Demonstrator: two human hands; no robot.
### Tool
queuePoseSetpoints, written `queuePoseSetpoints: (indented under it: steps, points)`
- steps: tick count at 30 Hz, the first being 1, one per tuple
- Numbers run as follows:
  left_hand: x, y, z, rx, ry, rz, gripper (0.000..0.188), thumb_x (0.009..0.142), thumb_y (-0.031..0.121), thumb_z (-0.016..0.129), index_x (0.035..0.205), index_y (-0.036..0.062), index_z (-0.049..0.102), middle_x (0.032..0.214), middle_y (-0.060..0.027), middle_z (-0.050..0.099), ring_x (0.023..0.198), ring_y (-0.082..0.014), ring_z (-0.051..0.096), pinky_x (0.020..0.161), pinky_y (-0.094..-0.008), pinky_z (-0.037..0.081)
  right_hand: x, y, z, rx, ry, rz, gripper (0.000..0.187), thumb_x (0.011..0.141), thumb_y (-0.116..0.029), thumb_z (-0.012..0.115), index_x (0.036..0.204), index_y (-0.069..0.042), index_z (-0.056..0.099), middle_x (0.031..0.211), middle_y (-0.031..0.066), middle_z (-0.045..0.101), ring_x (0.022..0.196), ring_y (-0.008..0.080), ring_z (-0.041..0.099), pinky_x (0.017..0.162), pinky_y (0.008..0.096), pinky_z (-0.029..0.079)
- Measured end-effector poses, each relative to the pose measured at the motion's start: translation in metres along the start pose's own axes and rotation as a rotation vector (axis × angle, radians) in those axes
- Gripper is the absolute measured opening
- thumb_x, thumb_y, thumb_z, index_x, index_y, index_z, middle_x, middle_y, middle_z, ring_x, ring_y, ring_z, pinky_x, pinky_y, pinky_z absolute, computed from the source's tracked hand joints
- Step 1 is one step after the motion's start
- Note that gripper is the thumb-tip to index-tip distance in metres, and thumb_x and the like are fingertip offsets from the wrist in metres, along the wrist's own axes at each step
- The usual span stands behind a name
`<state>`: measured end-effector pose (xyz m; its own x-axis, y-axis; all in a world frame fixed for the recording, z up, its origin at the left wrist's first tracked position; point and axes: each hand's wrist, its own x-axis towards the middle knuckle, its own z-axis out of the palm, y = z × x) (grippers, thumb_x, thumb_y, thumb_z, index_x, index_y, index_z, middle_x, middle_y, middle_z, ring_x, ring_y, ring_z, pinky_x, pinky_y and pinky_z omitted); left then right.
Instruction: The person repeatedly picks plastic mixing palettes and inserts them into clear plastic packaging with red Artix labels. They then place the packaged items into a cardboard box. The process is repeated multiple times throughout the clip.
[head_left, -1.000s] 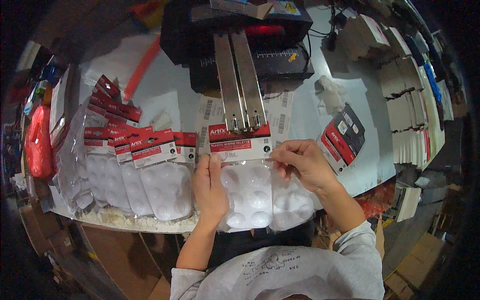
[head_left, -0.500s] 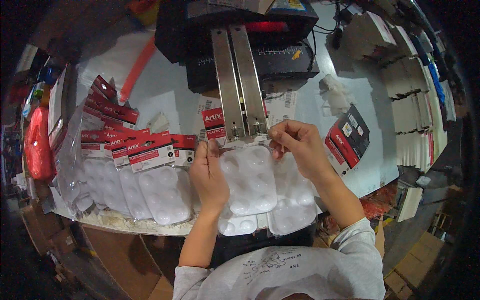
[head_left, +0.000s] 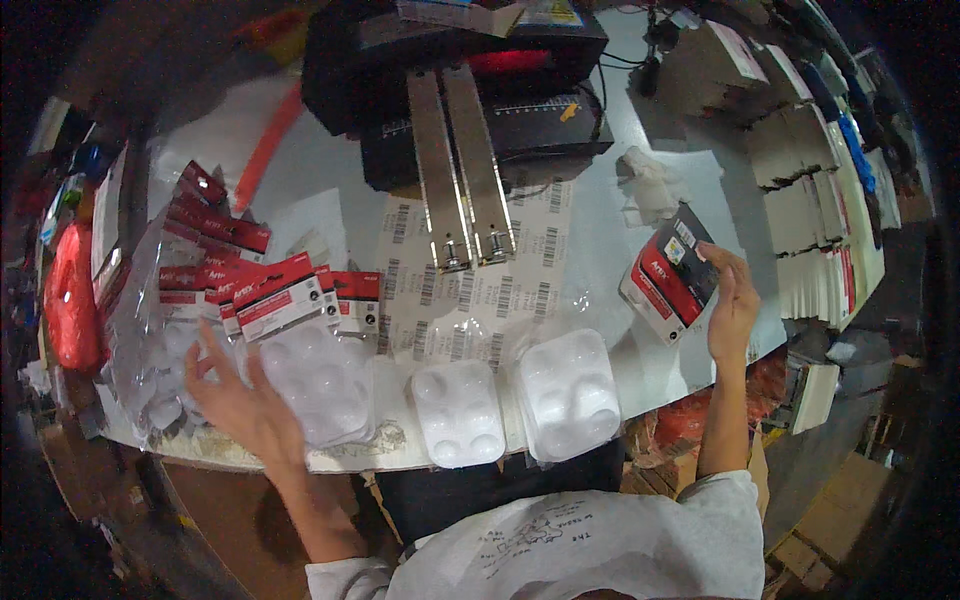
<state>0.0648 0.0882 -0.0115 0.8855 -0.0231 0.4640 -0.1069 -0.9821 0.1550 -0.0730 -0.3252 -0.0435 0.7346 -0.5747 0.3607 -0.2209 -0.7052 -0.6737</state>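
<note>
My left hand (head_left: 240,395) is over the pile of bagged white plastic paint palettes (head_left: 325,385) at the left, fingers spread and somewhat blurred. Red-and-white header cards (head_left: 285,300) top those bags. On the right, my right hand (head_left: 735,305) has its fingertips on the upper right edge of a stack of folded red, black and white header cards (head_left: 660,290), closed at that edge. In front of me lie a small white palette (head_left: 458,412) and, beside it, a stack of palettes in clear bags (head_left: 570,395).
A black machine (head_left: 480,130) stands at the back, two metal arms (head_left: 455,165) reaching toward me over a barcode-printed sheet (head_left: 540,235). Crumpled clear plastic (head_left: 650,185) lies near the header cards. Stacked cartons (head_left: 795,195) line the right edge. A red bundle (head_left: 72,295) hangs at the left.
The carded palette bag held under the metal arms has left that spot. My left hand has moved left to the pile; my right hand has moved right to the header cards.
</note>
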Motion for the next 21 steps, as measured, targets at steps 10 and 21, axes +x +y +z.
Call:
queuePoseSetpoints:
  steps: [10,21]
  points:
    - [-0.082,0.133,0.021,-0.677,-0.522,0.069,0.032,0.076,0.028,0.067,0.091,0.0034,0.053,0.093,-0.0125,0.046,0.085,-0.0314,0.051,0.068,-0.0400,0.044,0.004,0.013,0.001,-0.206,-0.264,-0.086,0.060,0.077,-0.036,0.065,0.122,0.000,0.049,0.126,0.0159,0.049,0.122,0.0298,0.041,0.097,0.0385,0.031]
    - [-0.083,0.141,0.026,-1.075,-0.588,-0.080,0.016,0.082,0.012,0.062,0.088,0.0032,0.050,0.087,-0.0080,0.051,0.070,-0.0166,0.048,0.063,-0.0276,0.040,-0.019,0.026,0.012,-0.472,-0.374,-0.053,0.124,0.046,-0.057,0.078,0.141,-0.003,0.018,0.147,0.0162,0.017,0.137,0.0304,0.013,0.104,0.0464,0.012]
